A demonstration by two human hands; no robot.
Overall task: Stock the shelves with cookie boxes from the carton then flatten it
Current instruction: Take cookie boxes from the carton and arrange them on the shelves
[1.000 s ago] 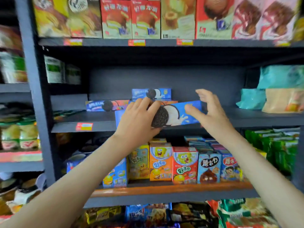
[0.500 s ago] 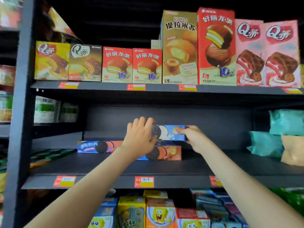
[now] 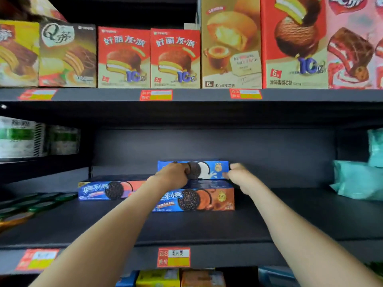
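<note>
The blue cookie box (image 3: 209, 169) lies crosswise between the left hand (image 3: 173, 176) and the right hand (image 3: 240, 177), whose curled fingers grip its 2 ends.

I log the shelf board (image 3: 290, 220) as dark, matt and smooth; it looks like painted metal, though I cannot confirm the material. I enter the top cookie box (image 3: 215, 168) as printed cardboard, glossy blue. The orange-and-blue cookie box (image 3: 207, 200) is the same glossy card, with a light sheen on its top face. The pink-and-blue cookie box (image 3: 97, 190) is glossy card too. I list the red pie boxes (image 3: 124, 59) as coated cardboard, smooth, with moderate shine, and the pink pie box (image 3: 352, 48) likewise. The price label (image 3: 173, 257) is matt paper, printed red and yellow. The teal bags (image 3: 356, 179) are soft plastic film, creased, with a dull sheen.
</note>
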